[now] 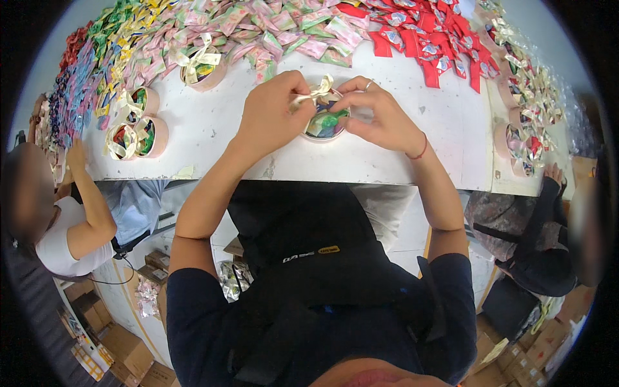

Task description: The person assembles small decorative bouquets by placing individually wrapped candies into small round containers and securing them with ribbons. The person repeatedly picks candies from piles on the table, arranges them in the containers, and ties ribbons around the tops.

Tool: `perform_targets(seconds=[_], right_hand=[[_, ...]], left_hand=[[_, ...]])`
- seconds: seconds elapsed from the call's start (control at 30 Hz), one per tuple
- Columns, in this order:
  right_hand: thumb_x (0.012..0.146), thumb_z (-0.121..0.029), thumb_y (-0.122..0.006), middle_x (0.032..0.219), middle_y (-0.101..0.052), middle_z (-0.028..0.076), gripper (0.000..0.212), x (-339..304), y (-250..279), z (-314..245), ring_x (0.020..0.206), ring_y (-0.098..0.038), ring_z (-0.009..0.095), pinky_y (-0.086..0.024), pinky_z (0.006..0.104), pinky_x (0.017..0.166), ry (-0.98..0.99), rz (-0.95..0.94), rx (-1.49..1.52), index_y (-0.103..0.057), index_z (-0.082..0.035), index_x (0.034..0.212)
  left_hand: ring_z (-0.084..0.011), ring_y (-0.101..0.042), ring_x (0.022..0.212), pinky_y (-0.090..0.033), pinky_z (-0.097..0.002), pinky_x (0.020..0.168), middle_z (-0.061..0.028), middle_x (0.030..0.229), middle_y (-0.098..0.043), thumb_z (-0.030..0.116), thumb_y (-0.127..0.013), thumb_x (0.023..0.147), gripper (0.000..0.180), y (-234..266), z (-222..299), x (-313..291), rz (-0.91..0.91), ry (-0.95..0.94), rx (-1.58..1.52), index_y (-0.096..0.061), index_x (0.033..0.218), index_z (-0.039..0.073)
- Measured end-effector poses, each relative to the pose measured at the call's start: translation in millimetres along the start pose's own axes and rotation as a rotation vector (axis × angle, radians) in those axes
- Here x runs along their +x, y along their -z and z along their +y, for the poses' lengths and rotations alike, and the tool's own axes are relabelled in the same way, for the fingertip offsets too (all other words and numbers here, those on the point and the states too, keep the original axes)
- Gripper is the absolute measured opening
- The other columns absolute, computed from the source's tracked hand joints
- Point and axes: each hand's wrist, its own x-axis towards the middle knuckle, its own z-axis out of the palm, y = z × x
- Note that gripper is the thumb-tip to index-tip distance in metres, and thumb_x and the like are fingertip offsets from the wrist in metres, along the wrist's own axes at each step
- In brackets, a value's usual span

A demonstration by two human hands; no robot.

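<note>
A round pale pink box [324, 136] stands on the white table in front of me, filled with wrapped sweets [324, 122], a green one on top. Across its top runs a cream ribbon [320, 88] with a loop standing up at the far side. My left hand [278, 111] is closed at the box's left edge, pinching the ribbon. Over the right rim my right hand [382, 121] is bent, thumb and forefinger tips close together at the sweets. What those fingertips hold, if anything, is too small to make out.
Heaps of pink-green packets [277, 29] and red packets [429, 39] line the far side. Filled, ribboned boxes [151, 137] stand left, another box [205, 76] farther back, and several more at right. One person [77, 226] sits left, another person [529, 238] right.
</note>
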Motion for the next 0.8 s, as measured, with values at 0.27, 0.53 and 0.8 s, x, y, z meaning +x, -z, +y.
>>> perform_targets(seconds=[0.27, 0.53, 0.8], right_hand=[[0.079, -0.013, -0.071, 0.114, -0.059, 0.013, 0.013, 0.6, -12.5, -4.2, 0.108, -0.057, 0.032, -0.046, 0.0367, 0.092, 0.023, 0.117, -0.038, -0.068, -0.006, 0.089], [0.075, -0.007, -0.073, 0.114, -0.058, 0.013, 0.019, 7.4, -5.7, -16.1, 0.11, -0.056, 0.029, -0.045, 0.0366, 0.094, 0.053, 0.078, 0.056, -0.058, -0.006, 0.087], [0.081, -0.008, -0.072, 0.102, -0.065, 0.007, 0.017, 25.2, 35.1, 28.3, 0.098, -0.061, 0.019, -0.048, 0.0325, 0.083, -0.151, 0.443, -0.09, -0.065, -0.006, 0.097]], left_hand=[[-0.0246, -0.062, 0.064, -0.046, -0.0363, 0.057, -0.0083, 0.073, -0.064, 0.014, -0.067, 0.075, 0.018, 5.4, -7.4, 7.4, -0.035, -0.125, 0.242, -0.053, 0.085, 0.007], [-0.0154, -0.064, 0.072, -0.048, -0.0304, 0.062, -0.0065, 0.079, -0.064, 0.008, -0.07, 0.078, 0.026, -4.8, -22.5, 8.2, -0.017, 0.023, -0.259, -0.048, 0.092, 0.006], [-0.0075, -0.057, 0.079, -0.045, -0.0229, 0.07, -0.0048, 0.085, -0.062, 0.002, -0.068, 0.079, 0.023, -10.5, -40.0, 6.0, -0.06, 0.006, -0.582, -0.05, 0.092, 0.004]])
